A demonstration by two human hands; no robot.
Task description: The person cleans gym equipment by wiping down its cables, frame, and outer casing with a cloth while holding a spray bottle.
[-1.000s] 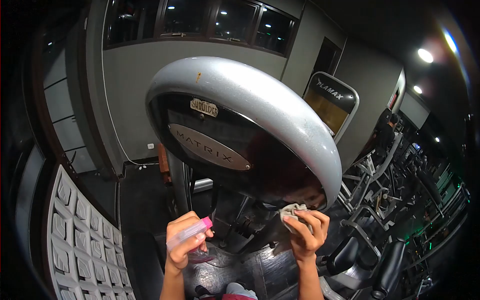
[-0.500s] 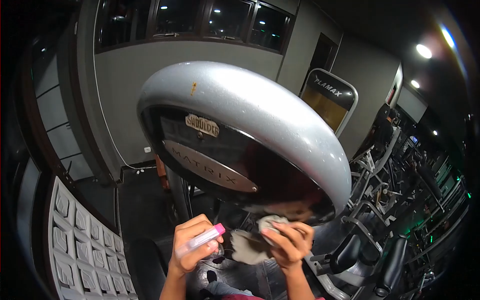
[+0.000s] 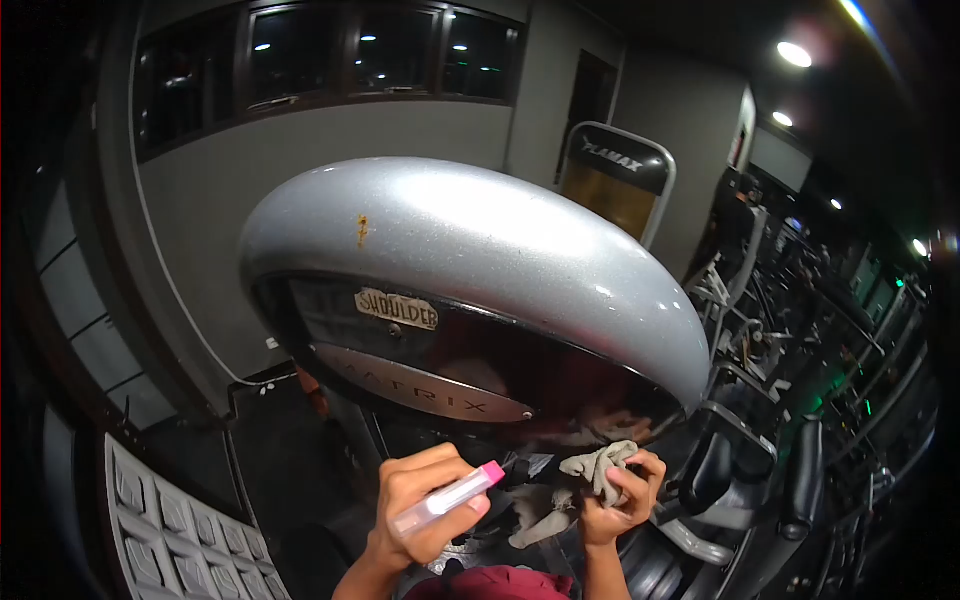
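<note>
My left hand (image 3: 430, 505) is closed around a clear bottle (image 3: 445, 502) with a pink top, below the machine's panel. To its right, my right hand (image 3: 622, 497) grips a grey cloth (image 3: 602, 470), part of which hangs down to the left. That cloth is just under the lower right edge of the dark panel (image 3: 480, 355); whether it touches cannot be made out. The panel bears a "SHOULDER" label (image 3: 397, 308) and a metal "MATRIX" plate (image 3: 425, 385). Around its top runs a thick silver rim (image 3: 480, 220) with a small orange-brown mark.
A "PLAMAX" machine (image 3: 617, 180) stands behind on the right. Farther right are gym machines and a black padded seat (image 3: 805, 475). A person in dark clothes (image 3: 735, 215) is in the background. A white patterned panel (image 3: 190, 540) stands at lower left.
The view has shifted, and the silver rim looks larger and lower. My right hand moved left with the cloth, then back right. The bottle remains in my left hand.
</note>
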